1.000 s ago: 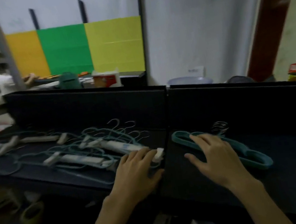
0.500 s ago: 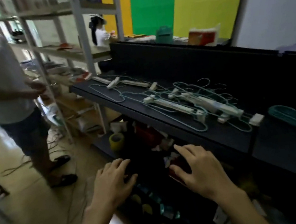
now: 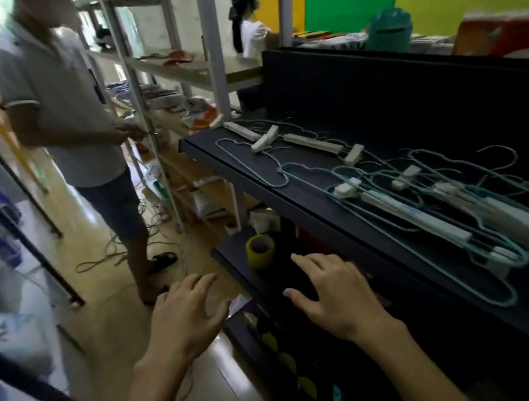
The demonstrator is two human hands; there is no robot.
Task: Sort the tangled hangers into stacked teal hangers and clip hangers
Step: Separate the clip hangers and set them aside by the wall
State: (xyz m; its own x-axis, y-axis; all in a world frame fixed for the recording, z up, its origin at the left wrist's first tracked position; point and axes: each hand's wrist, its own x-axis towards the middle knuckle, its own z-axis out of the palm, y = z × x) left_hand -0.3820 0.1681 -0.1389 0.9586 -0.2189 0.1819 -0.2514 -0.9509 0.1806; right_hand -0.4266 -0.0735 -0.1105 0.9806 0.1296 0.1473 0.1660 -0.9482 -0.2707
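Nearest us, our left hand and right hand hover palm-down with fingers spread, holding nothing, below the front edge of the black shelf. The tangled hangers lie on that shelf up and to the right of both hands, well apart from them. A second ago both hands rested on the shelf by the hangers, and the view has since swung left. We cannot count the hangers exactly: several teal wire ones interlock with at least four white clip bars. A yellow tape roll sits on the lower shelf. Farther off, a standing person and a second person appear.
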